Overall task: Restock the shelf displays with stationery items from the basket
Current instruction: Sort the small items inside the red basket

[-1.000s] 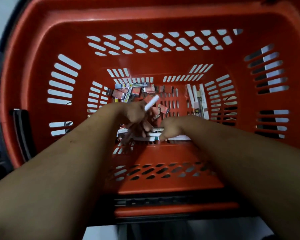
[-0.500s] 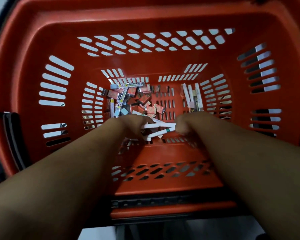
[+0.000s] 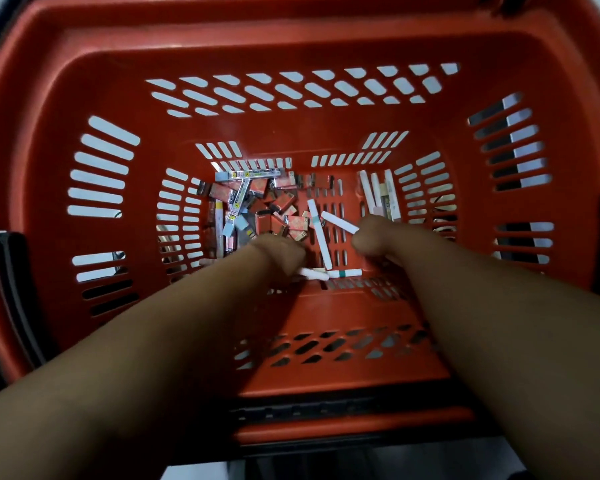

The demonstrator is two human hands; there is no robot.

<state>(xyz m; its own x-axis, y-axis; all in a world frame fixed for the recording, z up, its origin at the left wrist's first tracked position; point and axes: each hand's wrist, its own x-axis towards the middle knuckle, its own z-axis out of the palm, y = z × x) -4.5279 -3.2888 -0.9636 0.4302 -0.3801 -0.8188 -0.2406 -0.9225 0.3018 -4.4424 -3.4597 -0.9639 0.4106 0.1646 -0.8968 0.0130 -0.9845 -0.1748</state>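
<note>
Red basket (image 3: 326,140): right hand (image 3: 378,237), fingers clenched on white stick (image 3: 338,221). Left hand (image 3: 279,251) covers second stick's (image 3: 312,274) end; finger state cannot be told.

In the basket (image 3: 291,126), small boxes (image 3: 281,206) are heaped in the floor's far-left corner, with long packets (image 3: 250,174) across them. Sticks (image 3: 378,192) lie in the far-right corner. A lone stick (image 3: 321,240) lies mid-floor, a slanted stick (image 3: 338,221) at its right. Two more sticks (image 3: 343,273) line the near edge.
</note>
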